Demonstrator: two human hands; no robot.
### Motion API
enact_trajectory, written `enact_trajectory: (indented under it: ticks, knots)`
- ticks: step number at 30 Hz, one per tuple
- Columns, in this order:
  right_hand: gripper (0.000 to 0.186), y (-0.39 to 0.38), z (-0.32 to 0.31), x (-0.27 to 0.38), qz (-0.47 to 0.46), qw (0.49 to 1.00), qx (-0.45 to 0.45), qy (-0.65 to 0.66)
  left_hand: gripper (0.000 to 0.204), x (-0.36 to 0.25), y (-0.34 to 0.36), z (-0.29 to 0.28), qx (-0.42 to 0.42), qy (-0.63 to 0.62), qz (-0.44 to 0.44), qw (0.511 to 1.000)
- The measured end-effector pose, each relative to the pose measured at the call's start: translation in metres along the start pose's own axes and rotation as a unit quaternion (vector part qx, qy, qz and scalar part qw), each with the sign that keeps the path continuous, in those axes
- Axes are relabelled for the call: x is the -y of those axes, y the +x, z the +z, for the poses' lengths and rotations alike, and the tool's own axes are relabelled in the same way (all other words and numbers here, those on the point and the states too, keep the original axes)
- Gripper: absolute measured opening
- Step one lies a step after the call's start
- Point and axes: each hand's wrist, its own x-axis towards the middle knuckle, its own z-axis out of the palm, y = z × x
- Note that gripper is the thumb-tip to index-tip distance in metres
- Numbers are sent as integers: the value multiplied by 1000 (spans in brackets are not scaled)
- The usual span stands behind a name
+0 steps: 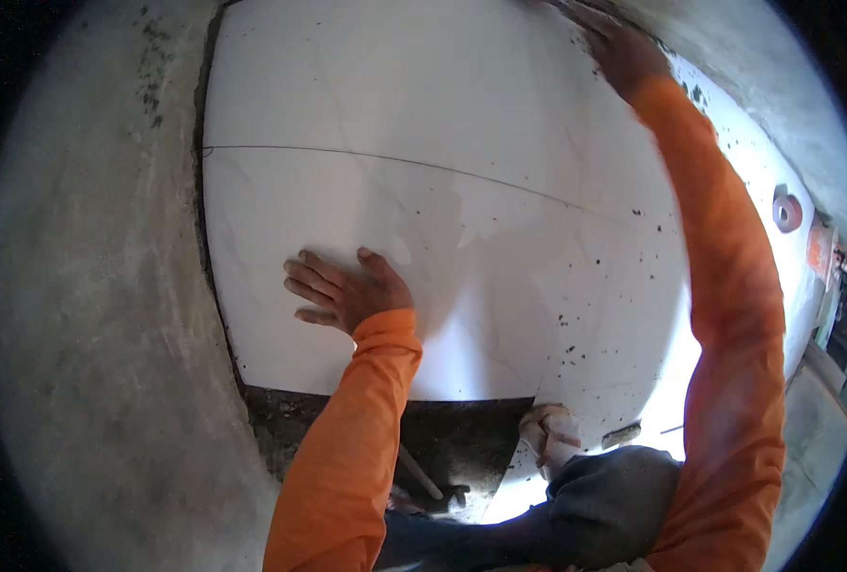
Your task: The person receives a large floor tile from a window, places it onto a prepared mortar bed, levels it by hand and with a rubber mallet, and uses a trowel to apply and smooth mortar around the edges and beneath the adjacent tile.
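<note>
My left hand [347, 288] lies flat with fingers spread on a large white floor tile [290, 210]. Stretched out to the far right, my right hand [625, 59] is at the far edge of the white tiling, close to the wall. Its fingers look extended and slightly blurred, and I see nothing held in them. A thin dark seam [376, 155] runs across the white surface beyond my left hand. Dark crumbs of debris [568, 348] are scattered over the right part of the tiling.
A grey wall [109, 286] stands at left. Before the tile's near edge is a dark, rough strip of ground [480, 434] with a hammer-like tool [421, 472]. My foot [552, 434] rests beside a small block [622, 436]. A reddish ring [786, 212] and an orange tool [819, 248] lie at right.
</note>
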Motion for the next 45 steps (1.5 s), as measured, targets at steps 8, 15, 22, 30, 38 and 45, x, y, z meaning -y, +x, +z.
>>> enact_trajectory:
  ticks: [8, 15, 22, 30, 38, 45]
  knots:
    - [24, 87, 2, 167, -86, 990, 102, -37, 72, -4, -1, 1, 20, -25, 4, 999]
    - [37, 57, -2, 101, 88, 978, 158, -102, 74, 0, 2, -4, 23, -31, 5, 999]
    - [36, 71, 19, 166, -95, 994, 49, -18, 75, 4, 3, -6, 37, -29, 0, 999]
    - [38, 104, 50, 117, 13, 992, 115, -58, 76, 4, 2, -11, 54, -45, 5, 997]
    - [36, 83, 7, 163, -112, 993, 43, -20, 78, -1, 5, -16, 64, -45, -14, 997]
    - [41, 185, 39, 243, -67, 971, 206, -100, 79, -8, 4, -15, 47, -52, 3, 998]
